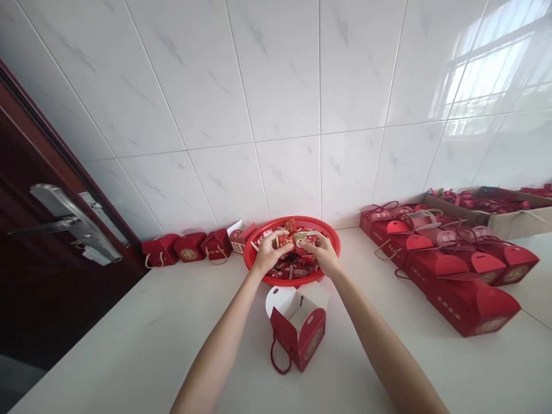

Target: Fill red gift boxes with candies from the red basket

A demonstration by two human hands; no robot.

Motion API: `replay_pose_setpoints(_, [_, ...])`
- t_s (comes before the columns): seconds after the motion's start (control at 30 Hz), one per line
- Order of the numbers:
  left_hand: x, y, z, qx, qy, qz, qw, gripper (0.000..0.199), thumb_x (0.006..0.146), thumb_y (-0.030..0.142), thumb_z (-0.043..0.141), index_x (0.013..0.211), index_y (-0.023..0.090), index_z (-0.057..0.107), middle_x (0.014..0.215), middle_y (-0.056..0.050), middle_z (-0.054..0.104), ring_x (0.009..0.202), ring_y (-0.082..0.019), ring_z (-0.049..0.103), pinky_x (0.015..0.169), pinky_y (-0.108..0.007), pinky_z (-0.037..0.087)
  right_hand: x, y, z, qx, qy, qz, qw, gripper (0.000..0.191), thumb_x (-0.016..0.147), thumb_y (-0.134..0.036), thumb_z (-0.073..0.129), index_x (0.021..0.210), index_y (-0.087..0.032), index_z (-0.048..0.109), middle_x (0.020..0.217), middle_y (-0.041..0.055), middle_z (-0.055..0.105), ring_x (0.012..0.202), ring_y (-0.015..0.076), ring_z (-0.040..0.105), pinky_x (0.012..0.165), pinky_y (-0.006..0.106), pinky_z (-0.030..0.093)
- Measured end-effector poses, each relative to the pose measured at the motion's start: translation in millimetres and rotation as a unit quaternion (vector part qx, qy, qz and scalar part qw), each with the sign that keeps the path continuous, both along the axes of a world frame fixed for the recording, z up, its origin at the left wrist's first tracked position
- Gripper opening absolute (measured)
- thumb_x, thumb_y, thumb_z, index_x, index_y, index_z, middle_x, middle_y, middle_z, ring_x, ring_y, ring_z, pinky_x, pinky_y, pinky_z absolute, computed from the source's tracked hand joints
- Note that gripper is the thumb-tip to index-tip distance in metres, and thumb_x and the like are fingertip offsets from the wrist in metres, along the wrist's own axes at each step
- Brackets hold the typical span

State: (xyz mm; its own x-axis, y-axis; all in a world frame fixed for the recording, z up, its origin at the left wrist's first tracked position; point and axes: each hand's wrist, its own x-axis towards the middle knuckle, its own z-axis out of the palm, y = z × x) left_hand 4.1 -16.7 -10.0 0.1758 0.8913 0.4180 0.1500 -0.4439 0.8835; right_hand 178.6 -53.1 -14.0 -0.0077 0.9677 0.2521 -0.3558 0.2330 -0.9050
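Note:
Both hands are over a red plastic basket [333,244] full of small wrapped candies [293,269]. Between the thumb and fingers of my left hand [271,252] is a red and gold wrapped candy [285,241]. My right hand [322,253] pinches another red wrapped candy [309,238], close beside the first. Nearer to me, between my forearms, stands a red gift box [297,333] with its flaps up, white inside, and a dark red cord handle hanging at its side. The bottom of the box is only partly visible.
Several small red boxes [190,247] line the wall on the left. Rows of closed red boxes [448,264] stand on the right, before a cardboard tray [517,221] of red ribbons. A dark red door [56,259] with a metal handle is at far left.

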Motion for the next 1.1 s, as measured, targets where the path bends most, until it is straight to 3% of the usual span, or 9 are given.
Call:
replay_pose_setpoints(0.13, [-4.7, -23.3, 6.0, -0.006, -0.008, 0.008, 1.000, 0.047, 0.071, 0.044, 0.078, 0.110, 0.020, 0.066, 0.124, -0.008, 0.066, 0.117, -0.028, 0.061, 0.100, -0.040, 0.048, 6.4, -7.2, 11.4, -0.013, -0.022, 0.054, 0.998, 0.041, 0.060, -0.042, 0.086, 0.090, -0.019, 0.070, 0.095, 0.0056, 0.075, 0.085, 0.0231, 0.070, 0.078, 0.035, 0.057])
replay_pose_setpoints(0.27, [-20.4, -59.7, 15.1, -0.067, -0.025, -0.035, 0.997, 0.060, 0.074, 0.050, 0.075, 0.124, 0.021, 0.058, 0.117, -0.008, 0.067, 0.098, -0.026, 0.067, 0.085, -0.040, 0.056, 14.5, -20.4, 29.3, 0.001, -0.067, 0.150, 0.986, 0.041, 0.060, -0.037, 0.088, 0.092, -0.019, 0.072, 0.089, 0.0038, 0.076, 0.083, 0.0221, 0.071, 0.080, 0.035, 0.056])
replay_pose_setpoints(0.4, [-37.9, -91.1, 31.7, -0.046, 0.051, -0.016, 0.998, 0.057, 0.079, 0.050, 0.072, 0.126, 0.023, 0.056, 0.110, -0.008, 0.068, 0.102, -0.027, 0.066, 0.088, -0.038, 0.054, 22.0, -38.3, 47.8, 0.031, -0.153, 0.194, 0.968, 0.041, 0.061, -0.034, 0.088, 0.096, -0.019, 0.073, 0.089, 0.0028, 0.075, 0.084, 0.0216, 0.070, 0.081, 0.035, 0.055])
replay_pose_setpoints(0.5, [-42.5, -105.8, 41.1, -0.058, 0.122, -0.034, 0.990, 0.052, 0.079, 0.048, 0.073, 0.121, 0.023, 0.057, 0.113, -0.007, 0.068, 0.103, -0.026, 0.066, 0.090, -0.038, 0.053, 26.0, -53.5, 59.4, 0.063, -0.243, 0.208, 0.945, 0.036, 0.067, -0.036, 0.085, 0.095, -0.018, 0.073, 0.084, 0.0019, 0.073, 0.076, 0.0178, 0.066, 0.068, 0.029, 0.053])
replay_pose_setpoints(0.6, [-39.1, -113.0, 43.0, -0.104, 0.169, -0.119, 0.973, 0.048, 0.078, 0.042, 0.075, 0.118, 0.022, 0.057, 0.106, -0.005, 0.071, 0.097, -0.025, 0.068, 0.088, -0.038, 0.053, 27.7, -66.2, 67.2, 0.087, -0.288, 0.197, 0.933, 0.034, 0.070, -0.038, 0.083, 0.094, -0.017, 0.072, 0.078, 0.0005, 0.069, 0.064, 0.0127, 0.058, 0.056, 0.024, 0.045])
replay_pose_setpoints(0.7, [-31.5, -114.5, 39.8, -0.110, 0.202, -0.181, 0.956, 0.044, 0.083, 0.036, 0.068, 0.123, 0.022, 0.057, 0.111, -0.006, 0.070, 0.102, -0.024, 0.066, 0.089, -0.037, 0.052, 28.7, -72.6, 69.9, 0.093, -0.297, 0.186, 0.932, 0.032, 0.072, -0.038, 0.082, 0.093, -0.017, 0.071, 0.077, 0.0001, 0.067, 0.063, 0.0119, 0.056, 0.055, 0.024, 0.044])
replay_pose_setpoints(0.9, [-19.1, -113.6, 34.6, -0.111, 0.327, -0.185, 0.920, 0.027, 0.085, 0.031, 0.061, 0.109, 0.018, 0.063, 0.083, -0.001, 0.069, 0.080, -0.020, 0.065, 0.072, -0.030, 0.050, 30.2, -70.5, 65.9, 0.086, -0.320, 0.169, 0.928, 0.031, 0.072, -0.039, 0.081, 0.089, -0.017, 0.069, 0.077, 0.0002, 0.066, 0.066, 0.0138, 0.058, 0.058, 0.026, 0.046])
replay_pose_setpoints(1.0, [-20.4, -115.0, 36.9, -0.132, 0.345, -0.213, 0.905, 0.030, 0.085, 0.033, 0.061, 0.111, 0.019, 0.063, 0.083, -0.001, 0.071, 0.081, -0.020, 0.067, 0.074, -0.030, 0.050, 28.4, -68.2, 64.4, 0.082, -0.327, 0.173, 0.925, 0.034, 0.071, -0.040, 0.081, 0.094, -0.017, 0.070, 0.082, 0.0021, 0.070, 0.072, 0.0164, 0.062, 0.062, 0.028, 0.050])
replay_pose_setpoints(1.1, [-29.1, -117.3, 42.4, -0.134, 0.346, -0.182, 0.910, 0.036, 0.081, 0.031, 0.065, 0.116, 0.021, 0.064, 0.092, -0.002, 0.072, 0.088, -0.021, 0.067, 0.081, -0.031, 0.051, 26.0, -66.8, 63.7, 0.077, -0.342, 0.173, 0.920, 0.034, 0.069, -0.040, 0.081, 0.091, -0.017, 0.070, 0.082, 0.0028, 0.070, 0.073, 0.0177, 0.063, 0.063, 0.028, 0.051])
